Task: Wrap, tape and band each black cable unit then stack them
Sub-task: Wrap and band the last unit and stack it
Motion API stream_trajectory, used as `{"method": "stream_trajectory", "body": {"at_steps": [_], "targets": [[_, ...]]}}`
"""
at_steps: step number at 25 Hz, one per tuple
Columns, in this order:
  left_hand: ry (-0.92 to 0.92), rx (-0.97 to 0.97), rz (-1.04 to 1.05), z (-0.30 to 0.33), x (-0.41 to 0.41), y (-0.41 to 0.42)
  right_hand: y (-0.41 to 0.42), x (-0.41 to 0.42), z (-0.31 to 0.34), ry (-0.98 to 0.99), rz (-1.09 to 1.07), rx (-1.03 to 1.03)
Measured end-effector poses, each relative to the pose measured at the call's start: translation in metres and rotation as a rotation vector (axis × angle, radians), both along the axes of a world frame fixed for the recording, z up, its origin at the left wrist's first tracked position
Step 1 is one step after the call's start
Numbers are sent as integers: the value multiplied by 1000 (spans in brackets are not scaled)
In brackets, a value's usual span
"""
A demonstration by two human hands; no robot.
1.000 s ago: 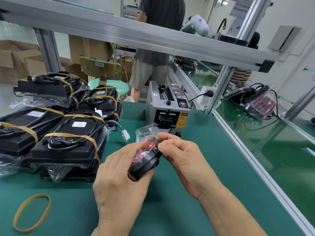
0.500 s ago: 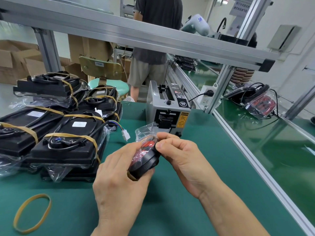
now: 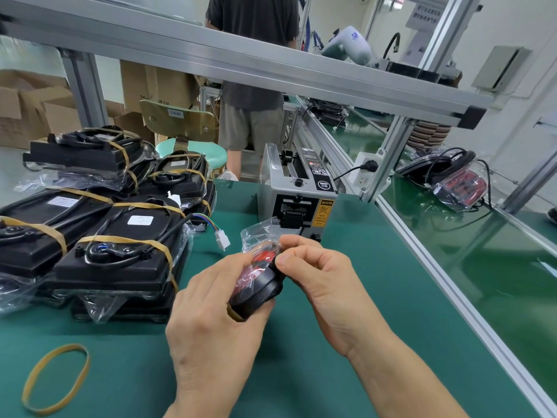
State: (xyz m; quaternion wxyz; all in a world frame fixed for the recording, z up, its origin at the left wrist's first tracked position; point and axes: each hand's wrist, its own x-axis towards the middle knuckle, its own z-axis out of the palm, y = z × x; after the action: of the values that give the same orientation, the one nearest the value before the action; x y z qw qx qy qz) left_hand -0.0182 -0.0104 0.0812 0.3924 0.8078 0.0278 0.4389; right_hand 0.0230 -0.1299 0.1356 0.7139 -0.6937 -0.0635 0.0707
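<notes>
Above the green mat I hold a small round black unit (image 3: 256,294) with a red face, inside a clear plastic bag (image 3: 259,236). My left hand (image 3: 217,324) grips it from below and the left. My right hand (image 3: 325,285) pinches the bag at the unit's top edge. A tan band shows under the unit by my left thumb. Banded black cable units (image 3: 120,254) in plastic lie stacked at the left.
A loose rubber band (image 3: 57,378) lies at the front left. The grey tape dispenser (image 3: 297,194) stands behind my hands. An aluminium rail (image 3: 437,267) borders the mat on the right, with another bagged unit (image 3: 452,179) beyond it. A person stands behind the bench.
My right thumb and fingers have shifted slightly left on the bag's top. The unit and my left hand stay almost still.
</notes>
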Motion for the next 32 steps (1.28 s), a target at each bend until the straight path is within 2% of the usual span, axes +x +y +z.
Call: {"method": "stream_trajectory", "body": {"at_steps": [10, 15, 19, 26, 32], "targets": [[13, 2, -4, 2, -1, -4, 0, -2, -1, -15, -36, 19], [45, 5, 1, 3, -2, -2, -1, 0, -3, 90, 3, 129], [87, 8, 0, 1, -2, -1, 0, 1, -3, 81, 15, 105], [19, 7, -14, 3, -2, -3, 1, -4, 0, -37, -8, 20], [36, 11, -3, 1, -2, -4, -1, -4, -3, -77, -25, -54]]}}
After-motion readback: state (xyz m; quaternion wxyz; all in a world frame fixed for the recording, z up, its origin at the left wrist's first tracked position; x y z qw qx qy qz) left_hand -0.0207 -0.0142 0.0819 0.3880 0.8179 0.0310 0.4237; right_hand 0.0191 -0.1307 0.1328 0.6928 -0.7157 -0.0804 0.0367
